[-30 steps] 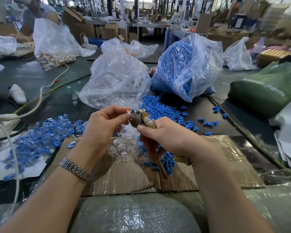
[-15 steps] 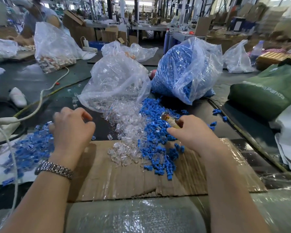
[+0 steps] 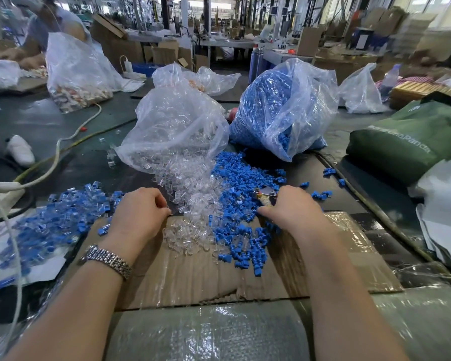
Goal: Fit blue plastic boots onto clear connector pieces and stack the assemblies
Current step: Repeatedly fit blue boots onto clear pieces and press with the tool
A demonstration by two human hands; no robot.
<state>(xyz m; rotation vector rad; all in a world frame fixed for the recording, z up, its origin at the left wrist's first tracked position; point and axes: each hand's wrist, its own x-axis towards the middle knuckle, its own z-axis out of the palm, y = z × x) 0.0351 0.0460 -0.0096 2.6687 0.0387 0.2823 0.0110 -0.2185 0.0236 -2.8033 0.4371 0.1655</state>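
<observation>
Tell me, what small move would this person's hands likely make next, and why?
Probably each hand picks one part: the left hand sits at the clear connector pieces, the right hand, gripping a tool, reaches into the loose blue boots. Neither visibly holds a part yet.

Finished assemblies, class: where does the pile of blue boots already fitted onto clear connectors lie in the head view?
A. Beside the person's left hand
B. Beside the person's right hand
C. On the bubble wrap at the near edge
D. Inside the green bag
A: the pile of assemblies, blue and clear parts joined, lies just outward of the left hand, while the right hand rests among loose blue boots.
</observation>
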